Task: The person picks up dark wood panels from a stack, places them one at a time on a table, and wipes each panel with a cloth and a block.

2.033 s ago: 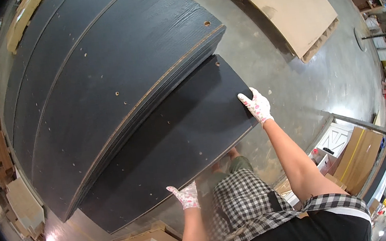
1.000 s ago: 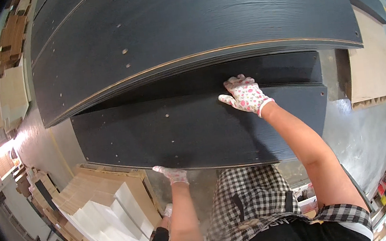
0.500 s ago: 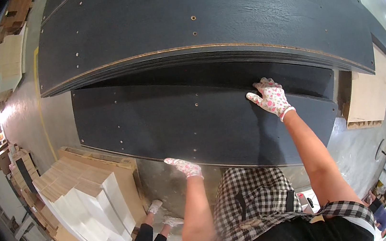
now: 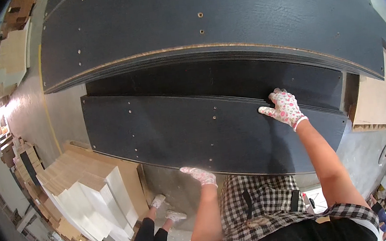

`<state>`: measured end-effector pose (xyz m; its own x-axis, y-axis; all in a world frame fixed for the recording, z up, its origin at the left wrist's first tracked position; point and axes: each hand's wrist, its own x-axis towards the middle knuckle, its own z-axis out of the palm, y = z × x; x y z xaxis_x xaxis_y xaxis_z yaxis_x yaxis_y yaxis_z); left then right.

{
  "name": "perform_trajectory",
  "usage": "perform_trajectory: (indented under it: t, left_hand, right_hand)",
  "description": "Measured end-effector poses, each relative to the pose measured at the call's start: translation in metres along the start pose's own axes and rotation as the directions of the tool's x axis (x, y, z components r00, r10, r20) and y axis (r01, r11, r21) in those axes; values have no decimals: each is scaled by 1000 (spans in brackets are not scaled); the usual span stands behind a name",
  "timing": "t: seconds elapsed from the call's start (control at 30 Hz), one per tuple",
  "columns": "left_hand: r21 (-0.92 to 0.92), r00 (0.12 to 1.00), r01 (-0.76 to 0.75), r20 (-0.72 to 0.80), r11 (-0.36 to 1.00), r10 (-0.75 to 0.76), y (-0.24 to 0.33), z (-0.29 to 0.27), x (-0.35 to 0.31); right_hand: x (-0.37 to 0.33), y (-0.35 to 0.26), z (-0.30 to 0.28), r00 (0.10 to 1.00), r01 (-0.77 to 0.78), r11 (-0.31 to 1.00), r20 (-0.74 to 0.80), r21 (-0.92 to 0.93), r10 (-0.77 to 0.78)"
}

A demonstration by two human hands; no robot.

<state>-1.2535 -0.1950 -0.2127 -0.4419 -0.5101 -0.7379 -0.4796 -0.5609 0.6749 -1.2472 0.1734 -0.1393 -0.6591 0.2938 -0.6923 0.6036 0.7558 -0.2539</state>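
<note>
A long dark grey board point(image 4: 174, 127) with small drilled holes lies across in front of me, at a slight slant; thin edges along its far side show more boards stacked under it. My right hand point(image 4: 286, 108), in a white glove with pink flowers, has its fingers hooked over that far edge, the thumb stretched along the top face. At the near edge, my left hand point(image 4: 200, 175) in a matching glove holds the board from the side, its fingers partly hidden below. Behind the slanted boards a darker strip of another board point(image 4: 188, 78) is uncovered.
Beyond rises a taller stack of dark boards point(image 4: 219, 21). Light cardboard and white panels point(image 4: 95, 190) stand piled at the left, with another person's legs point(image 4: 145, 239) beside them. Pale boards point(image 4: 376, 93) lie on a pallet at the right.
The slanted boards have come nearer to me, and the dark strip behind them has widened, most at the left end. Both hands have moved along with them, keeping their hold.
</note>
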Motion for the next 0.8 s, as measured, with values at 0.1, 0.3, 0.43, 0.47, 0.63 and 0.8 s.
perform_trajectory:
  t: [0.1,0.3,0.43,0.47,0.63,0.8]
  left_hand:
    - [122,999,33,-12,992,-32,-5,-5,4]
    - [164,999,39,-1,986,-39,-14,14,-1]
    - [171,976,35,206,985,-70,-12,-52,37]
    - [151,959,39,274,988,-80,-9,-67,56]
    - [233,921,193,292,953,-258,50,0,37]
    - [120,940,250,206,961,-271,57,0,41]
  right_hand:
    - [2,-6,4,999,36,999,33,7,-36]
    - [11,-17,16,983,98,990,148,97,-112]
    - [18,-17,13,980,141,976,117,168,-162]
    - [21,-26,11,975,144,978,147,153,-167]
    - [23,-1,24,982,104,980,136,171,-128]
    - [14,9,32,981,174,968,52,181,-186]
